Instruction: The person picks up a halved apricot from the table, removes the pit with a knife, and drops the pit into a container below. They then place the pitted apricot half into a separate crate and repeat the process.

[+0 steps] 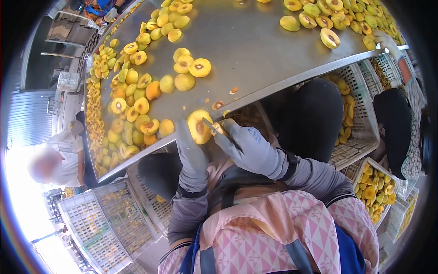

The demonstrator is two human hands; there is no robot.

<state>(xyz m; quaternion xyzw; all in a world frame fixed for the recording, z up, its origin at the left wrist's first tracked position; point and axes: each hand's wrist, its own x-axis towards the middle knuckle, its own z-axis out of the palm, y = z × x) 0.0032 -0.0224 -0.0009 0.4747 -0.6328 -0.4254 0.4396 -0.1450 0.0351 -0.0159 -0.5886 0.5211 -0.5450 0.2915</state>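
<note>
My left hand (189, 148), in a pale grey glove, holds a halved yellow peach (199, 129) with its cut face turned up, just off the table's near edge. A small knife (209, 124) is gripped in my gloved right hand (251, 148), and its blade meets the cut face of that peach half. The fingers of my right hand are closed round the handle, which is partly hidden. Beside the peach half, a brown pit piece (218, 105) and a few scraps lie on the metal table (255, 50).
Peach halves (132, 98) are heaped along the table's left side, with more piled (335, 13) at the far right. Plastic crates (98, 223) stand below on both sides. A co-worker's gloved hand (387, 42) touches the right edge; another person (66, 150) sits at left.
</note>
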